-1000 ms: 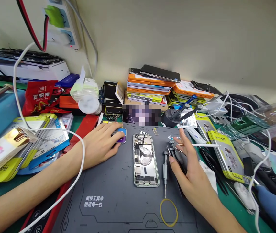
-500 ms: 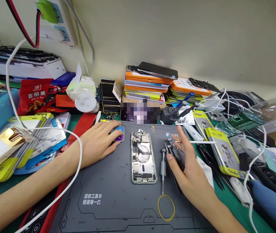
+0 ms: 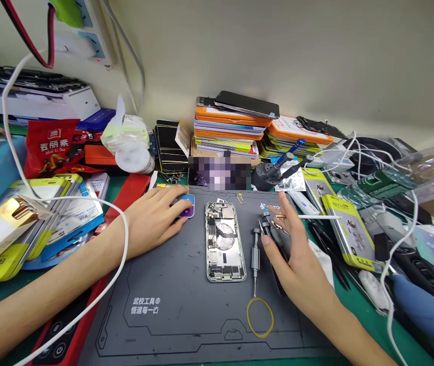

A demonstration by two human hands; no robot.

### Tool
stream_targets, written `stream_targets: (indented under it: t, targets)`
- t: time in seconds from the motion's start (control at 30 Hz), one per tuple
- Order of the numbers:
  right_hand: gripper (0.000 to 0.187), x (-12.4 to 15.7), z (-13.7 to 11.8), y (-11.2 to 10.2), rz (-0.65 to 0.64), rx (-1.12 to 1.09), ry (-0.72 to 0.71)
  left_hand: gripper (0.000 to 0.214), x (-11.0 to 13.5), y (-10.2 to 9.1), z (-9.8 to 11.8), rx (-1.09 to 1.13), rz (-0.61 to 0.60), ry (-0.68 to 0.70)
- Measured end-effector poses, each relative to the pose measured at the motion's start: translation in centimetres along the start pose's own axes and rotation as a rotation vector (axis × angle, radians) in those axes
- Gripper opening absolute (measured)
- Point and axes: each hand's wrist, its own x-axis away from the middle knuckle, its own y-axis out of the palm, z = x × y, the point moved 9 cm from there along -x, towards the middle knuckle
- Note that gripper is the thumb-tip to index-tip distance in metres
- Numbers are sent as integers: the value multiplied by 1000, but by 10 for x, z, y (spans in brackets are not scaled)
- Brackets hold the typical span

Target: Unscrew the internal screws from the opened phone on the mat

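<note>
An opened smartphone (image 3: 225,259) lies on the dark work mat (image 3: 182,310), its inner parts and a round coil showing. To its left my left hand (image 3: 153,218) rests flat, fingers stretched over a small blue and purple device (image 3: 189,207) that they partly hide. On the other side my right hand (image 3: 296,254) hovers or rests by several screwdrivers, thumb and fingers apart. A grey screwdriver (image 3: 255,254) lies between the phone and that hand. From behind the right fingers sticks out a thin white rod (image 3: 319,217); I cannot tell whether they touch it.
A yellow rubber band (image 3: 260,317) lies below the screwdriver tip. Behind the mat stand stacked boxes (image 3: 230,127) and a round tool holder (image 3: 266,175). A white cable (image 3: 125,239) loops across my left forearm. Yellow packages (image 3: 350,231) and a plastic bottle (image 3: 380,183) crowd the right.
The whole view has shifted slightly, with the mat and its things a little higher in the picture. Both hands keep nearly the same pose and place.
</note>
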Motion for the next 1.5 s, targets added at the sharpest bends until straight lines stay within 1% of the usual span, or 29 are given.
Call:
stream_targets:
  t: [0.13, 0.37, 0.53, 0.63, 0.7, 0.8, 0.87, 0.9, 1.03, 1.2, 1.37, 1.5]
  targets:
    - [75, -1, -2, 1, -10, -11, -20, 29, 0, -1, -1, 10, 0, -2]
    - [74, 0, -2, 0, -12, -5, 15, 29, 1, -1, -2, 28, 7, -21]
    - [73, 0, -3, -2, 1, -8, 9, 27, 1, -5, 0, 13, 47, 7]
    - [71, 0, -2, -4, 14, -16, 7, 28, -1, -7, 4, 1, 45, 46]
    - [70, 0, -2, -4, 19, -21, -4, 28, -2, -12, 8, 1, 57, 87]
    - [68, 1, -2, -5, 23, -37, -20, 26, -1, -26, 13, -6, 143, 127]
    - [66, 2, -1, -6, 37, -55, -21, 31, 1, -34, 16, -4, 195, 143]
    - [65, 2, -1, -7, 50, -65, -25, 35, 3, -36, 17, 1, 200, 149]
    - [60, 4, -4, -14, 102, -104, -57, 42, 7, -28, 21, 12, 154, 169]
    - [59, 8, -11, -19, 130, -160, -97, 47, 8, -16, 27, 20, 98, 218]
    - [59, 8, -9, -20, 137, -126, -82, 43, 9, -7, 26, 36, 59, 218]
    - [60, 6, -7, -20, 142, -86, -79, 39, 10, -6, 26, 45, 47, 209]
